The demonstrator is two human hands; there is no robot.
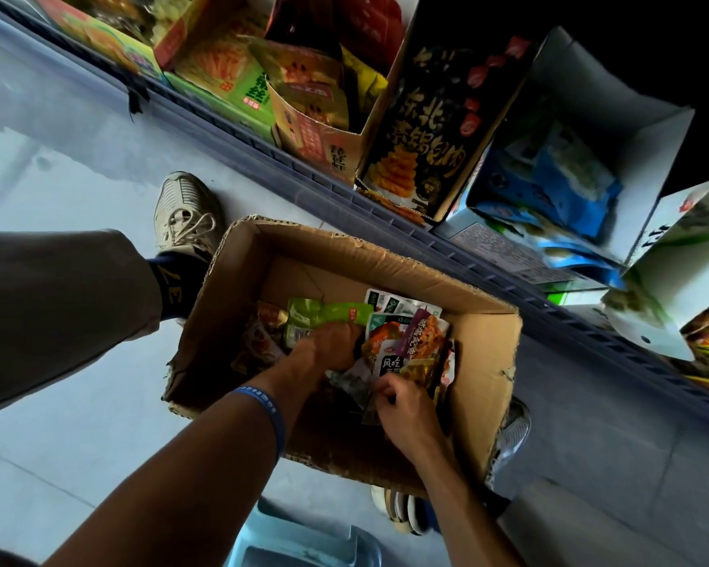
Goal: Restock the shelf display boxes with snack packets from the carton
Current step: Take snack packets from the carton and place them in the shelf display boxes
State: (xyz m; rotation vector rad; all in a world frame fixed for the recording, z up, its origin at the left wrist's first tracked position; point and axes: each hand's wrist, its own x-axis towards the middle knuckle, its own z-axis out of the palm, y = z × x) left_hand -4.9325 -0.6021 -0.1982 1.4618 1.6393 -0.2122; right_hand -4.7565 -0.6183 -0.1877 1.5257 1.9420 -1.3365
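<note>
A brown cardboard carton point(484, 362) stands open on the floor below me, with several snack packets point(410, 341) heaped in its near half. My left hand point(324, 345), a blue band on its wrist, reaches down into the heap with fingers curled round packets beside a green packet point(328, 311). My right hand point(406, 407) pinches the edge of a dark packet at the heap's near right. Display boxes line the shelf above: a black box point(422, 133), an orange box point(316, 128), a white box with blue packets point(565, 165).
The grey shelf edge point(344, 190) runs diagonally past the carton's far side. My left shoe point(185, 214) and trouser leg stand left of the carton, my right shoe point(512, 427) at its right. A pale blue plastic stool point(299, 542) sits under my arms.
</note>
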